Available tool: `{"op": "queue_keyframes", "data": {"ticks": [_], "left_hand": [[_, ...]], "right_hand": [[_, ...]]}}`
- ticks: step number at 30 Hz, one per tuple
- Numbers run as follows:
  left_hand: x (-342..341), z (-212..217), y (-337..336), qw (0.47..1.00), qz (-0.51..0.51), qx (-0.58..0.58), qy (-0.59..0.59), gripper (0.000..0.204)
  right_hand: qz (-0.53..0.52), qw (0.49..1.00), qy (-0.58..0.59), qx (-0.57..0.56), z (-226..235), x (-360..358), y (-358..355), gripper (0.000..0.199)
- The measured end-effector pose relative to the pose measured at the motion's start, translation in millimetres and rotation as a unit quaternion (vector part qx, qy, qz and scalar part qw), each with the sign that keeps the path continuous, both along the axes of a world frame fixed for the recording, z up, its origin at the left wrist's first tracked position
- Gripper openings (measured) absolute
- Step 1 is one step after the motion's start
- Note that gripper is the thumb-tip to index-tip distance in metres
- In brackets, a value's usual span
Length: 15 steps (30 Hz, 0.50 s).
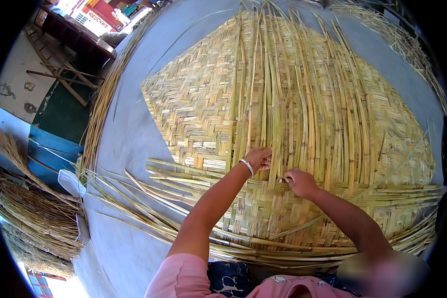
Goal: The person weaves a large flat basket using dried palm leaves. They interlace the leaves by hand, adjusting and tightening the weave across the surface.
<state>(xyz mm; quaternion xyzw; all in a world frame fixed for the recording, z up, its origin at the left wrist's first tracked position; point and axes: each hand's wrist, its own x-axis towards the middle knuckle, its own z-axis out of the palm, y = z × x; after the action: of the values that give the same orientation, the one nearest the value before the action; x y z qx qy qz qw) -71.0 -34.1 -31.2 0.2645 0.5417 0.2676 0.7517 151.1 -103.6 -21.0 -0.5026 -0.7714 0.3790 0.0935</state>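
Woven mat (196,107) on the floor (129,134), its lengthwise strips (310,124) right at your left hand (259,159) and right hand (302,184); fingers curled on both, can't tell if gripping.

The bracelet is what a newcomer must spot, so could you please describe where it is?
Find the large woven mat spread on the grey floor. Near its middle, the left hand is over long strips. The bracelet is the thin, whitish band around that hand's wrist, whereas the right hand's wrist is bare.
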Motion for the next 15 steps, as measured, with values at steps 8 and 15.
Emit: {"op": "queue_keyframes", "data": {"ticks": [8,15], "left_hand": [[3.0,19.6,-10.4,0.996,0.085,0.032,0.017,0.023],[-2.0,24.2,-3.7,0.987,0.146,0.059,0.021,0.030]], "right_hand": [[0.005,1.000,0.023,0.006,-4.5,3.1,1.0,0.021],[0.015,0.999,0.038,0.010,-6.2,5.0,2.8,0.021]]}}
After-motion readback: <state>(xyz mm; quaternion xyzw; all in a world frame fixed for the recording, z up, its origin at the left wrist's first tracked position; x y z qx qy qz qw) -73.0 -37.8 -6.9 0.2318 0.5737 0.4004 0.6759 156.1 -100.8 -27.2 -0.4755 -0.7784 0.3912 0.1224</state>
